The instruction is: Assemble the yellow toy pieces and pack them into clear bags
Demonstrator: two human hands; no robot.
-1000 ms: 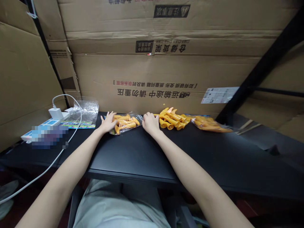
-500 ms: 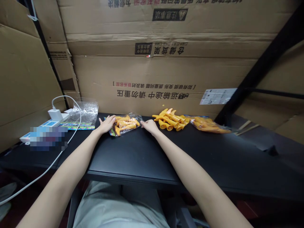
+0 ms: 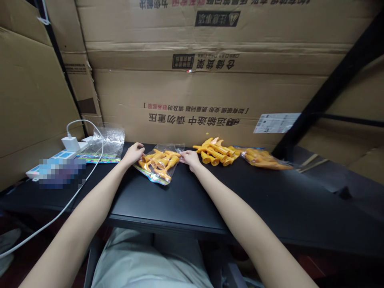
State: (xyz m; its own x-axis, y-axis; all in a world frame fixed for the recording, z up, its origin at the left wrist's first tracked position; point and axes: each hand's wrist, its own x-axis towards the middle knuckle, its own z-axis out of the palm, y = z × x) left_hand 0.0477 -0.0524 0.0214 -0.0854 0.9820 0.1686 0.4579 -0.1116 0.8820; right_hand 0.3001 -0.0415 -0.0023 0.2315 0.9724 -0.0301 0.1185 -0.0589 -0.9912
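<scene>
A clear plastic bag with a colourful printed strip lies on the black table in front of me. Several yellow-orange plastic pieces, horn-like with flared ends, are inside it. At the bag's upper left edge, the fingers of my left hand are bent and closed against the plastic; their tips are partly hidden. My right hand pinches the right edge of the bag. Just beyond that hand lies a loose pile of similar yellow pieces.
Another filled bag rests right of the pile. On the left lie a flat clear bag, a power strip with a white charger, and a white cable trailing over the table edge. Cardboard walls the back.
The bag has turned and spread, its printed strip now facing me at the front left. My left hand has shifted slightly off the pieces toward the bag's edge; my right hand still pinches it.
</scene>
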